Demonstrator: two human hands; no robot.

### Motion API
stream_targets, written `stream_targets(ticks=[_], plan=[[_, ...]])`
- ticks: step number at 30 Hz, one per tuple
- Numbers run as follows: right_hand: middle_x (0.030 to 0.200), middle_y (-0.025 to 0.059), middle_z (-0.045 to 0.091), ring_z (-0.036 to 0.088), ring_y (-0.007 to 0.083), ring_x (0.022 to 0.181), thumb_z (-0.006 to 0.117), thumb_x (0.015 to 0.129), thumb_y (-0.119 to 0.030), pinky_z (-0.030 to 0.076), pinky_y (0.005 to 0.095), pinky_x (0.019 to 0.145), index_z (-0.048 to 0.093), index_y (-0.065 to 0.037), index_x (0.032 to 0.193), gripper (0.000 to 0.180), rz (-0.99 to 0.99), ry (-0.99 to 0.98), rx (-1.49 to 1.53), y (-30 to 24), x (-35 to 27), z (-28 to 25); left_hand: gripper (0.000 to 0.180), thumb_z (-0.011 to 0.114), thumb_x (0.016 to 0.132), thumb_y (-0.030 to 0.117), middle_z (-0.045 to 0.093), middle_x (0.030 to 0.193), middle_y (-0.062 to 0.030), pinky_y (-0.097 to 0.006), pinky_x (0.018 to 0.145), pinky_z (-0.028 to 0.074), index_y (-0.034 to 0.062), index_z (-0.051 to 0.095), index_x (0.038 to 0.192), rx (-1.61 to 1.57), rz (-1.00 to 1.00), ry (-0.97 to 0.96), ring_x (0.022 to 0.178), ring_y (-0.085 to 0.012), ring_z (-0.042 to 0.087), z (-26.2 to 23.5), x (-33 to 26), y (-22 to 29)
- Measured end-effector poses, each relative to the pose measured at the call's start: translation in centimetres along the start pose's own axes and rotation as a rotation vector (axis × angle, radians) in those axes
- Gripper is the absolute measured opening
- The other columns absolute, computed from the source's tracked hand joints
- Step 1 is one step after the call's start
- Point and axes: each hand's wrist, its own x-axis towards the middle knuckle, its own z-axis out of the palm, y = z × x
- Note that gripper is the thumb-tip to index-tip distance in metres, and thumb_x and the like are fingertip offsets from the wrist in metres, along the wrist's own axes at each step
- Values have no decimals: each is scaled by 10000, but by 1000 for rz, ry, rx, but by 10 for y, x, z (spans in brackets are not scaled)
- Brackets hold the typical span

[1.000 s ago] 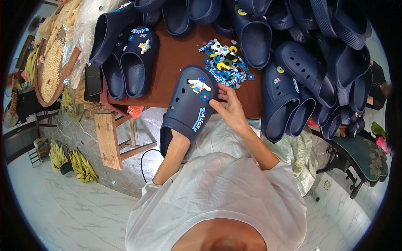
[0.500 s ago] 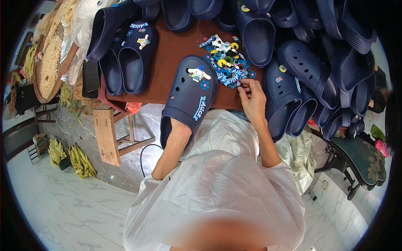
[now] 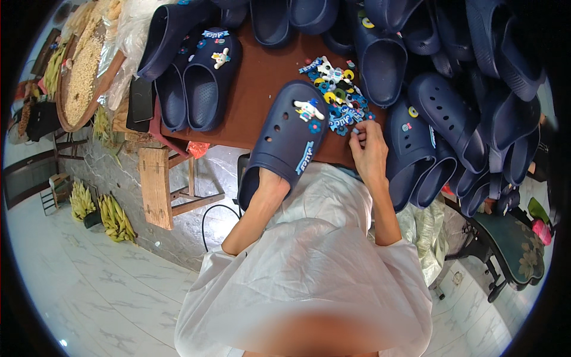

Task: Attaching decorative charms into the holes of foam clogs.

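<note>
A navy clog (image 3: 275,152) with a white character charm, a blue flower charm and a blue banner charm slants over the table's near edge. My left hand (image 3: 275,182) is inside its foot opening and holds it from within; the fingers are hidden. Right of its toe lies a pile of loose shoe charms (image 3: 340,95) in blue, white, yellow and black. At the near edge of this pile my right hand (image 3: 370,153) has thumb and index finger pinched together. A tiny blue-grey spot shows at the fingertips, too small to make out.
Navy clogs (image 3: 446,107) are heaped along the right side and the far edge of the brown table (image 3: 250,77). A decorated pair (image 3: 205,89) stands at the left, beside a dark phone (image 3: 141,100). A wooden stool (image 3: 156,187) stands below left, a patterned chair (image 3: 505,238) at right.
The whole scene has shifted a little right and down in the picture. My right thumb and index finger have come closer together; the left hand stays inside the clog.
</note>
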Motion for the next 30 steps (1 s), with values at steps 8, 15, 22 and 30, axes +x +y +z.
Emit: stream_targets(ticks=[8,15,22,30], plan=[[960,84,642,656,138,783,693,856,11,532,263,716,659,-2,1041,189,-66,-45,372,-54,12,-23,380,474,1038,269,572,1353,-129,-414,1037,494,48,503,1346,153,64,-65,1203,-256,588,5,-12,-9],[975,95,653,663,169,777,731,831,-21,545,277,701,669,-22,1028,206,-266,-109,373,-80,16,-3,386,546,1014,261,586,1291,-125,-374,996,505,45,501,1331,239,208,-157,1163,-227,589,-1,-12,-28],[954,83,679,661,152,773,759,806,-32,542,272,680,715,-23,986,185,-182,-113,437,-78,16,-8,380,551,1019,260,584,1261,-130,-353,957,479,19,529,1311,624,458,-234,1134,-225,577,-31,-7,-42],[935,90,704,671,153,811,762,792,-4,539,262,704,755,-27,994,204,-239,-88,442,-70,14,-15,372,497,1039,276,607,1200,-194,-411,942,463,-18,577,1253,1200,690,-191,1104,-294,590,-9,-25,-35]])
